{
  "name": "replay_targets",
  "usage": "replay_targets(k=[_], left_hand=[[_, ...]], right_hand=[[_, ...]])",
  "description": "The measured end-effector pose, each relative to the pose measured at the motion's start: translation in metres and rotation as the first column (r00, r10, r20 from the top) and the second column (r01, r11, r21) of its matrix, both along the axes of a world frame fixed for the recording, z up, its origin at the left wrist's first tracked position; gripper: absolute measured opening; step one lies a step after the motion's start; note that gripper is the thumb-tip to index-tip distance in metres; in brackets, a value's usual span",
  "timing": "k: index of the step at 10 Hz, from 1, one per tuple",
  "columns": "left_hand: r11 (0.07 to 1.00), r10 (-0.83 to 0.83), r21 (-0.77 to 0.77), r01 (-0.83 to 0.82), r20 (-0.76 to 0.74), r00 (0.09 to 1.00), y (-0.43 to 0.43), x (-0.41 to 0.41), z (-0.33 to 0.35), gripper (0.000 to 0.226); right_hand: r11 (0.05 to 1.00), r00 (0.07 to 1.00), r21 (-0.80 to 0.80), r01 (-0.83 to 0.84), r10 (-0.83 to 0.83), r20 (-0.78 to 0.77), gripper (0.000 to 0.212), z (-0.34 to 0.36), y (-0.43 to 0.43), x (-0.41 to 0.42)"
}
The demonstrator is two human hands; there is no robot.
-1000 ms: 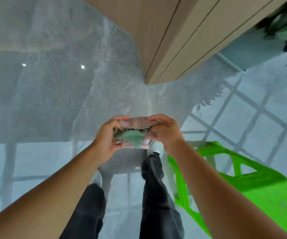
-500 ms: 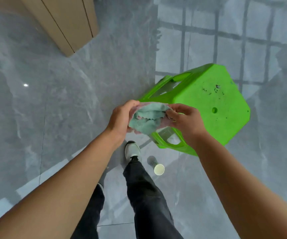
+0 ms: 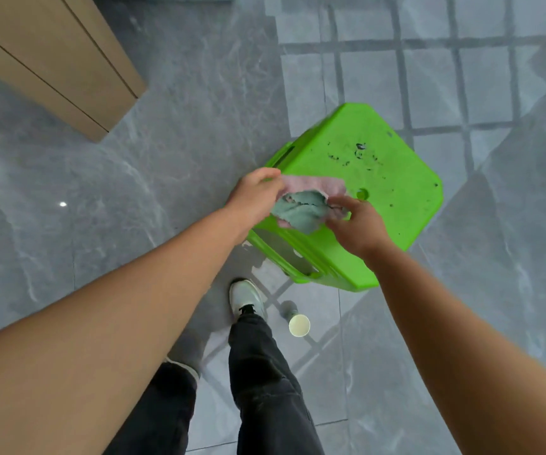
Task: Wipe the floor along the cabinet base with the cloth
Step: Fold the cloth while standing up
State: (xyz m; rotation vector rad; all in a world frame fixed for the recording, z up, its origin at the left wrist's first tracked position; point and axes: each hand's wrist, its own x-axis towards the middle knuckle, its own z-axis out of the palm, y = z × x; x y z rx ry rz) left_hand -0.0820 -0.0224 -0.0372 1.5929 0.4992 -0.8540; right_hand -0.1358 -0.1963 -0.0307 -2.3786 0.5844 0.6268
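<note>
The person's 2 forearms were bare, with no sleeve, watch or band showing anywhere along them. The left hand (image 3: 254, 196) and the right hand (image 3: 354, 224) sat near the centre of the frame, without gloves or rings that could be made out. Dark charcoal, slightly creased trousers (image 3: 265, 382) covered both legs in the lower middle of the frame. A pale grey-white low sneaker with dark laces (image 3: 245, 298) showed just above the right trouser hem. Of the other shoe only a light sliver (image 3: 183, 366) showed at the left trouser hem in the lower centre.
</note>
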Motion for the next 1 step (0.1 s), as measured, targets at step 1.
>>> replay_targets(k=[1], left_hand=[[0.991, -0.104, 0.093, 0.1, 0.037, 0.994, 0.0303, -0.0112, 0.0318, 0.036]], right_hand=[[0.99, 0.998, -0.14, -0.023, 0.015, -0.059, 0.047, 0.0246, 0.0245, -0.0127]])
